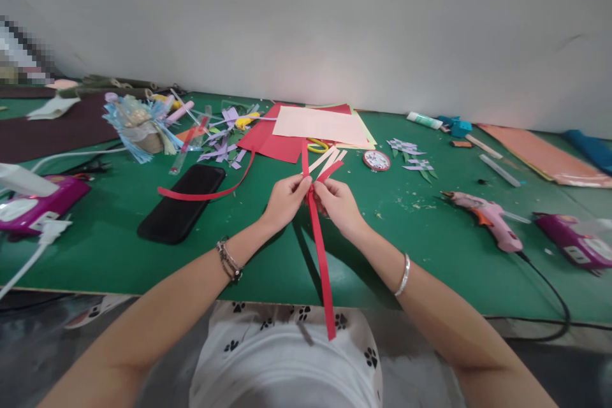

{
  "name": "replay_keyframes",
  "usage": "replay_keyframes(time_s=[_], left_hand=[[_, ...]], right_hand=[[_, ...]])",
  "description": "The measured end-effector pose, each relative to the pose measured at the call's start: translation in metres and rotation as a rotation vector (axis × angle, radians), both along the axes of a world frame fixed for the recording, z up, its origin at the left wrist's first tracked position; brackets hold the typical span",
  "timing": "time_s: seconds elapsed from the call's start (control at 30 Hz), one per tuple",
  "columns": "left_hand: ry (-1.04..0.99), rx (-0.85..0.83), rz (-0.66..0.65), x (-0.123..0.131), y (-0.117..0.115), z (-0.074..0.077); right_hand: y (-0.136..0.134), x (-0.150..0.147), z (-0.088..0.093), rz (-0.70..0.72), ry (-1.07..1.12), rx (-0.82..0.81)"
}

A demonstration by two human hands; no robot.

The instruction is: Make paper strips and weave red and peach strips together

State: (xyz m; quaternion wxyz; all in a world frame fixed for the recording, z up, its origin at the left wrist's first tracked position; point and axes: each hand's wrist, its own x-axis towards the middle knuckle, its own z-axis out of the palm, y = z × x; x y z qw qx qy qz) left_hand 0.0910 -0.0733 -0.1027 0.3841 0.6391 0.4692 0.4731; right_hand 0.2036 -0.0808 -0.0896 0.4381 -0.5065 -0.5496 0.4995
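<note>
My left hand (288, 199) and my right hand (338, 205) meet over the green table, thumbs and fingertips pinched on red paper strips (320, 255). One long strip hangs down past the table edge towards my lap, and shorter red ends stick up between the hands. Pale cream strips (329, 160) poke out just beyond my fingertips. How the strips cross or join is hidden by the fingers. Another red strip (215, 194) curves across a black phone (182, 204) left of my left hand. Behind the hands lie yellow-handled scissors (317, 145), partly under paper.
Red and pale paper sheets (320, 125) lie at the back. A pink glue gun (488, 217) and a purple power strip (576, 239) are on the right. Purple paper pieces (224, 140), a blue straw-like bundle (138, 124) and another power strip (43, 203) stand left.
</note>
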Motion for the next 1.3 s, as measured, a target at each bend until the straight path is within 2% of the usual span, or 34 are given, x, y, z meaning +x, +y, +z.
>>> replay_keyframes(time_s=[0.07, 0.13, 0.3, 0.37, 0.67, 0.9, 0.97, 1.17, 1.3], left_hand=[[-0.012, 0.041, 0.075, -0.0005, 0.0002, -0.0001], [-0.021, 0.05, 0.097, -0.0006, 0.0008, -0.0008], [0.05, 0.002, -0.053, 0.0003, 0.0015, -0.0041], [0.084, 0.016, -0.068, 0.0004, 0.0009, -0.0046], [0.114, 0.105, 0.011, -0.0009, 0.0, -0.0032], [0.038, 0.12, 0.105, -0.0018, -0.0007, -0.0015], [0.024, 0.097, 0.082, -0.0021, -0.0001, -0.0021], [0.102, 0.033, -0.103, -0.0018, -0.0003, -0.0029], [0.091, 0.069, -0.13, -0.0021, -0.0005, -0.0015]], right_hand=[[0.0002, -0.0003, -0.0009, 0.006, -0.015, -0.001], [0.0003, -0.0002, -0.0011, -0.002, -0.018, 0.013], [0.0017, 0.0006, -0.0017, -0.056, 0.068, 0.051], [0.0023, 0.0007, -0.0025, -0.061, 0.092, 0.07], [-0.001, -0.0014, 0.0029, 0.011, 0.038, 0.046], [0.0002, 0.0007, -0.0046, 0.096, -0.054, 0.036], [0.0008, 0.0012, -0.0046, 0.085, -0.05, 0.029], [0.0033, 0.002, -0.0005, -0.035, 0.064, 0.064], [0.0028, 0.002, -0.0012, -0.021, 0.053, 0.077]])
